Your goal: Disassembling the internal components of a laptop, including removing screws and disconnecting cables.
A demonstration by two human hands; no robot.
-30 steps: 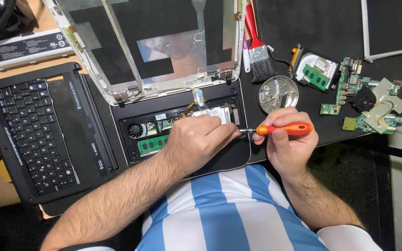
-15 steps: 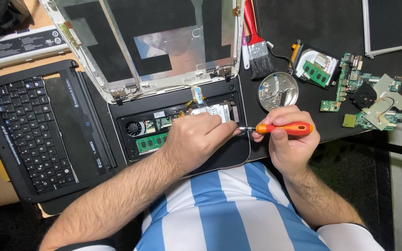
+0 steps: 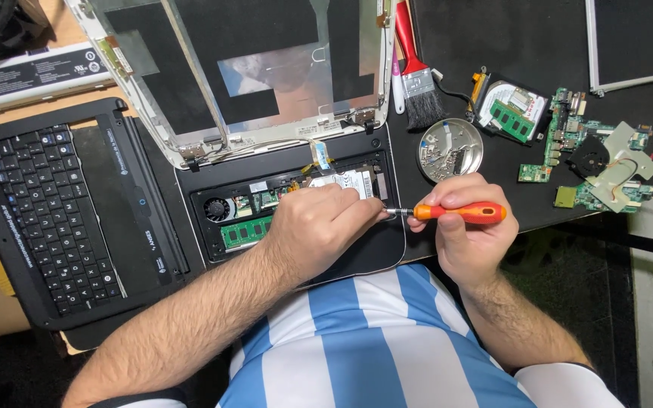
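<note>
Right hand [image 3: 468, 242]: closed around orange screwdriver [image 3: 459, 213], unmoved since a second before.
Left hand [image 3: 319, 230]: curled, resting on opened laptop [image 3: 296, 208], holding nothing visible.
Nearby: screw dish [image 3: 450, 149] on tabletop [image 3: 493, 45].

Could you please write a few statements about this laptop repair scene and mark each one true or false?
1. The right hand holds an orange-handled screwdriver. True.
2. The left hand rests on the detached black keyboard panel. False: it rests on the opened black laptop base.
3. The red-handled brush lies above the round metal dish in the picture. True.
4. The green memory stick inside the base lies right of the left hand. False: it lies left of it.
</note>
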